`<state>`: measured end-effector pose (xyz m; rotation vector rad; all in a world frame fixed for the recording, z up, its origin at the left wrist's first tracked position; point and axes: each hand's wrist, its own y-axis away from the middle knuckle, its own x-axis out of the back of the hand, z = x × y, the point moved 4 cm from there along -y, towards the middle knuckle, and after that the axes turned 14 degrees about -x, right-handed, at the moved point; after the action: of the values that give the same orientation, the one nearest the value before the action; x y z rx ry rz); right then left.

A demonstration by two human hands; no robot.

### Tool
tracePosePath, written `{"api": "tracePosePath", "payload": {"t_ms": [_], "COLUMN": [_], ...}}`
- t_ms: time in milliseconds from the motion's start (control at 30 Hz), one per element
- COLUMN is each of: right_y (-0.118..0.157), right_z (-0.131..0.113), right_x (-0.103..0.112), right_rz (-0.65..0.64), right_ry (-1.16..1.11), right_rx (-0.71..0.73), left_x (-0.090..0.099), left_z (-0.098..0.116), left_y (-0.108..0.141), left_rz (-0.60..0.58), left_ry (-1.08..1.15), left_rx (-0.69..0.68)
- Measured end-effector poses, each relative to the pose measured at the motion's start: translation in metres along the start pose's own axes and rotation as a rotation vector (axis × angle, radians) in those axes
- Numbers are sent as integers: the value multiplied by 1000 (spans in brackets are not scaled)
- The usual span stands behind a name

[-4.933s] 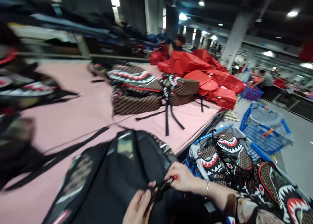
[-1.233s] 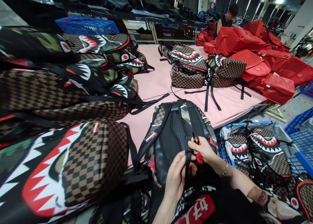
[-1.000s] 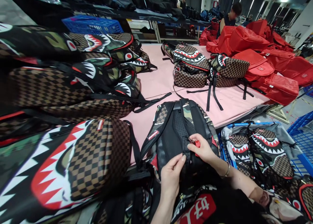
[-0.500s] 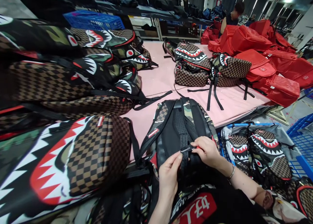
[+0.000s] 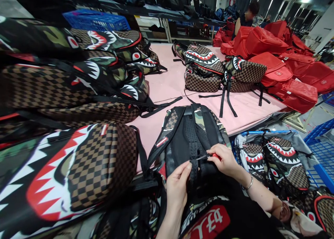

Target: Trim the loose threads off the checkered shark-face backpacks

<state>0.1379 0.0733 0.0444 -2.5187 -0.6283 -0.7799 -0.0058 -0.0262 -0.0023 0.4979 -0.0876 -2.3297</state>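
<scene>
A black-backed backpack (image 5: 180, 138) with checkered and camouflage trim lies on the pink-topped table in front of me, back panel and shoulder straps facing up. My left hand (image 5: 177, 185) is closed, thumb and forefinger pinching the edge of a black strap (image 5: 193, 167) at the lower middle of the panel. Just right of it, my right hand (image 5: 223, 159) grips a small red-handled tool (image 5: 215, 156). Its thin metal tip (image 5: 201, 158) points left, close to my left fingertips. What the tip touches is too small to make out.
Shark-mouth backpacks (image 5: 101, 166) are piled on the left. More checkered bags (image 5: 202, 81) and red bags (image 5: 276, 68) lie at the table's far right. A blue crate (image 5: 319, 169) with backpacks stands low on the right. Another person (image 5: 249, 16) is in the background.
My right hand has drawn slightly away from my left, showing more of the tool's metal tip. The view has shifted slightly; the backpack stays in place.
</scene>
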Motion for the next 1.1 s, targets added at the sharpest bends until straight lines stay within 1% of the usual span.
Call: {"api": "tracePosePath", "payload": {"t_ms": [100,167,200,267,333,400,433,500,600,700,767,833,933,1000,1067,1100], "right_y": [2,3,3,2,3,5,7,12,24,31,30,27,21,20,22,24], "right_z": [1,3,6,19,38,58,67,84,103,109,108,104,97,90,80,74], "right_x": [-4,-3,-1,8,18,26,28,26,16,9,10,12,13,8,-1,-5], "right_rz": [12,6,14,59,119,135,112,24,-88,-116,-118,-108,-77,-40,12,35], "right_ry": [22,-36,-91,-220,-329,-407,-438,-474,-448,-368,-262,-113,117,224,257,241], "right_rx": [31,9,-32,-186,-369,-487,-519,-560,-622,-615,-574,-527,-476,-444,-398,-373], "left_x": [0,3,5,10,15,15,10,-7,-40,-69,-79,-82,-75,-67,-60,-57], "left_z": [-2,0,3,13,23,26,24,13,-16,-42,-54,-61,-64,-58,-49,-44], "left_y": [0,0,0,0,-3,-8,-11,-18,-28,-36,-39,-41,-45,-48,-49,-49], "left_rz": [3,-22,-65,-193,-310,-375,-405,-487,-581,-660,-694,-685,-608,-476,-280,-187], "left_ry": [-32,0,40,127,180,193,162,6,-383,-688,-763,-742,-679,-574,-319,-163], "left_rx": [-5,25,41,60,59,62,68,81,73,17,5,15,5,-34,-65,-57]}}
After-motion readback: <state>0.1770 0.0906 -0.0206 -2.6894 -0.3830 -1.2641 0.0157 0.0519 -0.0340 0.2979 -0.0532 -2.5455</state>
